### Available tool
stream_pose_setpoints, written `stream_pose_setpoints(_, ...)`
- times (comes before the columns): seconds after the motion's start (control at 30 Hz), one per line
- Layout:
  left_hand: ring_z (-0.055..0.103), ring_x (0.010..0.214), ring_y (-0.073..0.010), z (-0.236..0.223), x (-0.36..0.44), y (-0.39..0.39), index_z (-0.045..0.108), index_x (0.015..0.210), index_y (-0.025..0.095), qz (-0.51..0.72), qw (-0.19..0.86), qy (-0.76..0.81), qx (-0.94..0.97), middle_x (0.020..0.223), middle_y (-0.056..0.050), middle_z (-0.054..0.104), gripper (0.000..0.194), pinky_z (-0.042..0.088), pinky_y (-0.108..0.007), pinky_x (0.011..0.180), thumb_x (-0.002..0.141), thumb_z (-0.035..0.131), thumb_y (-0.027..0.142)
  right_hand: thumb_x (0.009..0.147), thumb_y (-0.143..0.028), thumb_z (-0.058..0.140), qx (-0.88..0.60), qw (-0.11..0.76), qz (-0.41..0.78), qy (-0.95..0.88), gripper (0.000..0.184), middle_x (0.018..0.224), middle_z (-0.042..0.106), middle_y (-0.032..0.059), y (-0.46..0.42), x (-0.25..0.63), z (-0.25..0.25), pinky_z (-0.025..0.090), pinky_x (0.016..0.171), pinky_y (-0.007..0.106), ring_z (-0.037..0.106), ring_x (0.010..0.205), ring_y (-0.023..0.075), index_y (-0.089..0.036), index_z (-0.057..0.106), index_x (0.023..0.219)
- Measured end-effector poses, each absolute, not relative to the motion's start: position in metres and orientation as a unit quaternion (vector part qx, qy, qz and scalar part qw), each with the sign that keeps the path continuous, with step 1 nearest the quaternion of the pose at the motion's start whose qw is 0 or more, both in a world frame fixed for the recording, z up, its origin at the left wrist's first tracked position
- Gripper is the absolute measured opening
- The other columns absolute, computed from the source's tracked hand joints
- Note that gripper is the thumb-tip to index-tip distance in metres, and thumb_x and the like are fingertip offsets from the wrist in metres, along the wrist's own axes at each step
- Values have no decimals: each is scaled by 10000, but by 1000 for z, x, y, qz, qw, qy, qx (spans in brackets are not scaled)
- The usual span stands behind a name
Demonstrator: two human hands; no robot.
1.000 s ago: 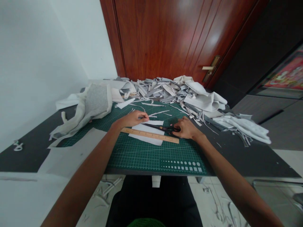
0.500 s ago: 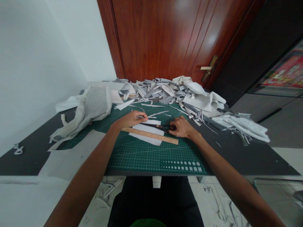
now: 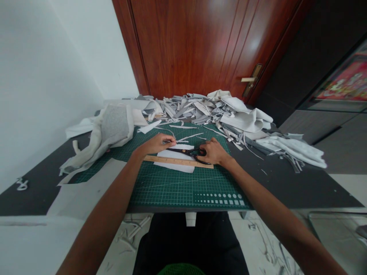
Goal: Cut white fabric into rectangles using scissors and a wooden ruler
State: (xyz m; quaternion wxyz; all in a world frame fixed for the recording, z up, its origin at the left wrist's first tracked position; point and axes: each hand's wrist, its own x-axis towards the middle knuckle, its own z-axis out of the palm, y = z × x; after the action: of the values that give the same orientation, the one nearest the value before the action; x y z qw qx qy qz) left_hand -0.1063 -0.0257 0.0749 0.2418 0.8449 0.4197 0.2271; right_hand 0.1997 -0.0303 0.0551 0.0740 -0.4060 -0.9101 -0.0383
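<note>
My left hand [image 3: 156, 144] lies at the far left corner of a white fabric piece [image 3: 172, 166], its fingertips near a thin pale strip. A wooden ruler [image 3: 178, 161] crosses the fabric close to my left wrist. My right hand [image 3: 213, 151] grips the finger loops of black scissors [image 3: 183, 151], whose blades point left across the fabric, just beyond the ruler. Under all this lies a green cutting mat [image 3: 177, 191] with a white grid. The scissor blades' tips end close to my left fingers.
A heap of grey and white fabric scraps [image 3: 195, 109] lines the mat's far side. A grey-white padded cloth [image 3: 114, 126] lies left, and white cloth [image 3: 292, 151] lies right on the dark tabletop [image 3: 286, 183]. A wooden door [image 3: 186, 46] stands behind.
My right hand and the scissors have slid left along the ruler, closer to my left hand. My left hand has barely moved. The view has tilted slightly.
</note>
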Motion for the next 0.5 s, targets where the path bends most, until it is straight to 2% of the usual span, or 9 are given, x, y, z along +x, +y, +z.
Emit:
stream_pose_setpoints(0.33,682,841,-208,69,-111,-23,731,958,155,228,291,443,817,925,-77,763,507,508,-281,766,888,631,646,908,-564,621,-396,65,-57,-914,423,804,751,108,-29,201,53,308,892,391,642,821,263,-171,734,801)
stream_pose_setpoints(0.5,657,774,-184,69,-111,-24,712,983,145,228,300,437,817,886,-70,755,496,480,-264,707,907,617,625,916,-564,616,-393,60,-73,-915,441,809,745,116,-29,202,53,309,899,389,628,819,258,-162,746,790)
